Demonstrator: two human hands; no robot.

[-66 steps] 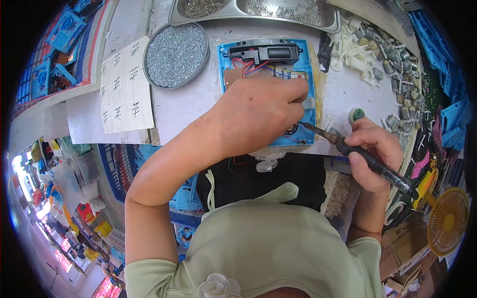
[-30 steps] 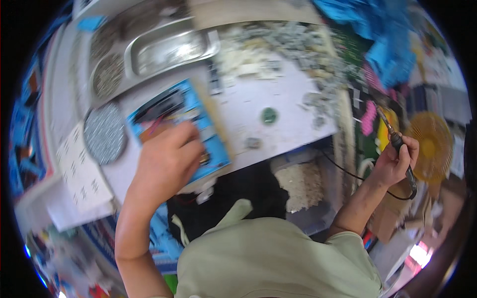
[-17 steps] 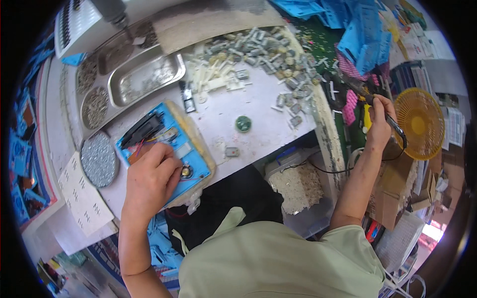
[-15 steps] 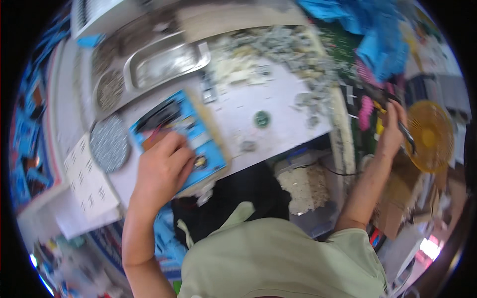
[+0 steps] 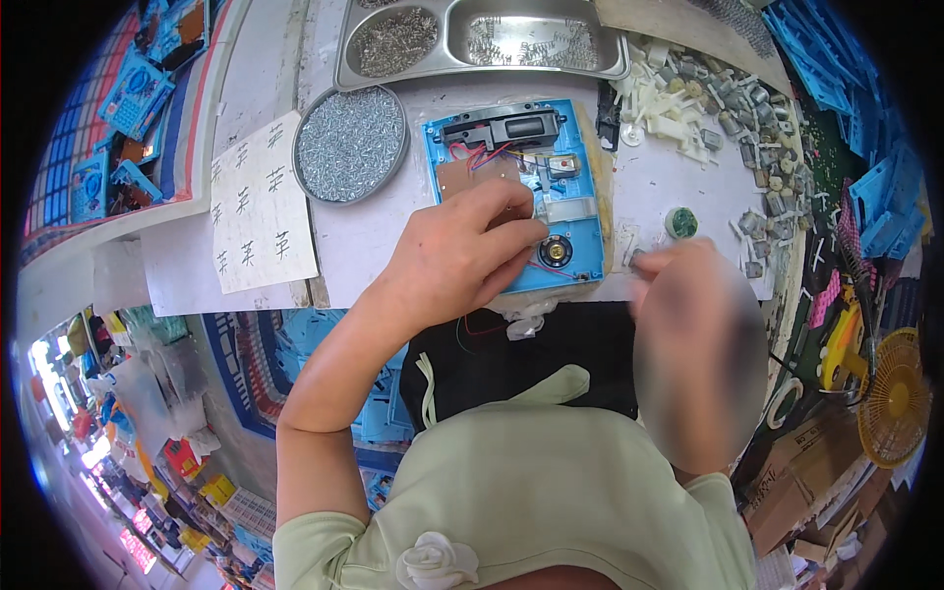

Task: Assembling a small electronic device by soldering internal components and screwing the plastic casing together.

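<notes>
Resting left hand (image 5: 460, 254) on blue casing (image 5: 585, 251) (right blurred).

Person in pale green short-sleeved top with a small white fabric rose at the neckline and a cord tie below it, dark apron or trousers over the lap; both forearms bare, left hand (image 5: 460, 258) ungloved, right hand (image 5: 693, 295) motion-blurred.

head-worn fisheye view, straight down and close over the workbench (image 5: 374, 256)
</notes>
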